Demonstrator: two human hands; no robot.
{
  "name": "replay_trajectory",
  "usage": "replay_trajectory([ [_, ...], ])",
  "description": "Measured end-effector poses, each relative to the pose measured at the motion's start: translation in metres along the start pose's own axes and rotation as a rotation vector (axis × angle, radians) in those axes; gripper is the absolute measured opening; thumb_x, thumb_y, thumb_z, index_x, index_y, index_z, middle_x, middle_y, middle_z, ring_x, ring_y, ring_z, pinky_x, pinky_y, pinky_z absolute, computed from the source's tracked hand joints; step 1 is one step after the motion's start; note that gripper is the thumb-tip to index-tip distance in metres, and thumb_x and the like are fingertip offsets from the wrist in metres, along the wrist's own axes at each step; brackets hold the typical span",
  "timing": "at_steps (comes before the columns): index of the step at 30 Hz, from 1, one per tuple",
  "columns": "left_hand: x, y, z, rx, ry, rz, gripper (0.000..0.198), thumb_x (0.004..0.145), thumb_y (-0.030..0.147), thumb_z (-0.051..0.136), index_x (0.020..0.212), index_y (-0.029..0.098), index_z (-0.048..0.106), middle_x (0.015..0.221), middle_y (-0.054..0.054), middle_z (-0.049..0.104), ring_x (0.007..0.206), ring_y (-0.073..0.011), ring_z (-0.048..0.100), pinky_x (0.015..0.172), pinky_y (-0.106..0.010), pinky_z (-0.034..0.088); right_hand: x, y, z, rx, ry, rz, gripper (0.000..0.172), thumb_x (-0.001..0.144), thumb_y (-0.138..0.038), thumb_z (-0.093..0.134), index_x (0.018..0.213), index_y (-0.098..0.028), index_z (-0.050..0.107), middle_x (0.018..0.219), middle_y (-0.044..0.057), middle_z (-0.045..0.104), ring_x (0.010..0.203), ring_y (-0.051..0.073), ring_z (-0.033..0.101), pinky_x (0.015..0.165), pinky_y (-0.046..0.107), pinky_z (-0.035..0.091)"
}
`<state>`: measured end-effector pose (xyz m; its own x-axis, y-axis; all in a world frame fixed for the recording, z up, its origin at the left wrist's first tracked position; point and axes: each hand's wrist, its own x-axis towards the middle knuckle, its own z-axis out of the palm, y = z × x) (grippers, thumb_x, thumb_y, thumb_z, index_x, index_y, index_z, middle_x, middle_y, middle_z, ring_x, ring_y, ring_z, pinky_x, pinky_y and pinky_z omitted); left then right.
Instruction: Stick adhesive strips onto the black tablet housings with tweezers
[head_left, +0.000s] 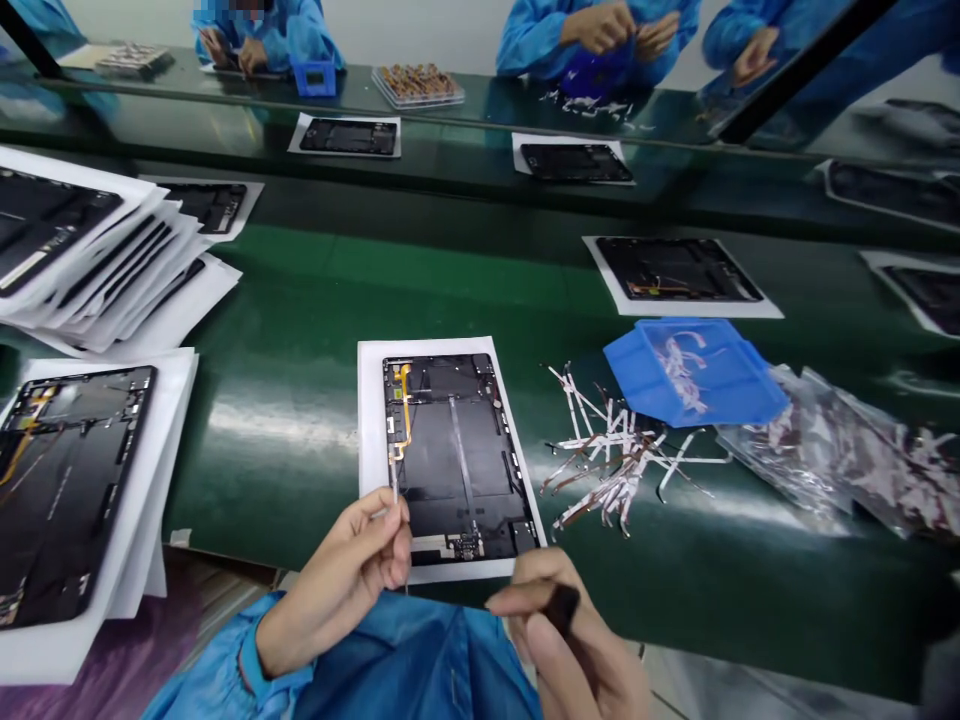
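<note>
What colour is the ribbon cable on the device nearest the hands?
The ribbon cable is yellow-orange, seen in the head view.

White glare on green tabletop

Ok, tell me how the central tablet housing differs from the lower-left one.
The central tablet housing lies on a white sheet on the green table; the lower-left tablet housing tops several layered sheets. The left hand hides part of the central one; the picture's edge cuts off the lower-left one. Both are black with orange flex cable.
</note>
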<state>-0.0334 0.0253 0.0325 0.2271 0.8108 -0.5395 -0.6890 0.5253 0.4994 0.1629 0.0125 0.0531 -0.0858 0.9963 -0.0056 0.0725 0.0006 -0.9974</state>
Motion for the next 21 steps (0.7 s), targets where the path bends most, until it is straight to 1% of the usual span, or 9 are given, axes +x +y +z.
replay_trajectory([
  [2,0.004,0.002,0.002,-0.016,-0.026,0.035,0.032,0.086,0.044,0.073,0.081,0.016,0.058,0.055,0.007,0.046,0.047,-0.0034,0.039,0.049,-0.014,0.031,0.004,0.007,0.005,0.182,-0.026,0.152,0.042,0.097,-0.044,0.054,0.067,-0.019,0.069,0.076,0.005,0.055,0.061,0.013,0.051,0.053,0.024,0.042],
  [3,0.006,0.002,0.004,-0.022,-0.043,0.051,0.034,0.088,0.047,0.069,0.080,0.016,0.057,0.053,0.008,0.041,0.046,-0.0036,0.035,0.050,-0.015,0.030,0.004,0.010,0.008,0.286,-0.038,0.227,0.046,0.097,-0.048,0.053,0.064,-0.019,0.066,0.070,0.003,0.053,0.059,0.012,0.049,0.052,0.024,0.041],
  [5,0.009,0.000,0.007,-0.023,-0.088,0.068,0.040,0.091,0.052,0.062,0.076,0.016,0.055,0.049,0.009,0.033,0.044,-0.0042,0.027,0.049,-0.016,0.028,0.002,0.016,0.017,0.474,-0.044,0.380,0.047,0.096,-0.055,0.052,0.068,-0.019,0.063,0.064,0.000,0.049,0.052,0.010,0.044,0.046,0.022,0.038],
  [7,0.013,-0.002,0.009,-0.008,-0.139,0.057,0.043,0.094,0.053,0.056,0.072,0.016,0.053,0.047,0.010,0.027,0.043,-0.0048,0.020,0.048,-0.017,0.024,0.000,0.021,0.025,0.575,-0.069,0.462,0.040,0.092,-0.058,0.057,0.079,-0.020,0.063,0.065,-0.002,0.052,0.048,0.008,0.045,0.043,0.019,0.038],
  [9,0.014,-0.005,0.010,0.014,-0.187,0.029,0.046,0.096,0.054,0.052,0.069,0.016,0.052,0.045,0.010,0.025,0.042,-0.0053,0.017,0.046,-0.019,0.020,-0.001,0.025,0.030,0.578,-0.104,0.458,0.030,0.088,-0.051,0.067,0.089,-0.021,0.064,0.075,-0.001,0.059,0.052,0.009,0.054,0.048,0.020,0.046],
  [12,0.016,-0.005,0.011,0.042,-0.235,-0.018,0.049,0.098,0.054,0.047,0.067,0.016,0.051,0.043,0.010,0.026,0.040,-0.0057,0.016,0.045,-0.021,0.017,0.001,0.030,0.031,0.511,-0.133,0.394,0.022,0.083,-0.035,0.077,0.097,-0.022,0.065,0.088,0.001,0.064,0.070,0.012,0.065,0.063,0.024,0.056],
  [14,0.016,-0.005,0.012,0.052,-0.250,-0.041,0.050,0.098,0.054,0.045,0.066,0.016,0.050,0.042,0.010,0.025,0.040,-0.0057,0.015,0.045,-0.021,0.016,0.003,0.033,0.028,0.451,-0.116,0.359,0.020,0.083,-0.029,0.077,0.097,-0.023,0.066,0.090,0.001,0.066,0.078,0.014,0.066,0.070,0.024,0.057],
  [16,0.017,-0.005,0.014,0.061,-0.256,-0.057,0.050,0.099,0.053,0.044,0.065,0.017,0.048,0.041,0.010,0.024,0.039,-0.0057,0.014,0.045,-0.022,0.015,0.003,0.036,0.025,0.398,-0.100,0.326,0.017,0.082,-0.026,0.078,0.095,-0.022,0.067,0.088,0.002,0.068,0.081,0.014,0.067,0.073,0.024,0.057],
  [21,0.020,-0.006,0.017,0.093,-0.243,-0.086,0.048,0.098,0.055,0.045,0.067,0.017,0.050,0.040,0.011,0.022,0.039,-0.0059,0.012,0.045,-0.022,0.014,0.002,0.038,0.020,0.418,-0.124,0.321,0.017,0.080,-0.023,0.079,0.093,-0.022,0.068,0.087,0.002,0.070,0.081,0.016,0.069,0.073,0.025,0.059],
])
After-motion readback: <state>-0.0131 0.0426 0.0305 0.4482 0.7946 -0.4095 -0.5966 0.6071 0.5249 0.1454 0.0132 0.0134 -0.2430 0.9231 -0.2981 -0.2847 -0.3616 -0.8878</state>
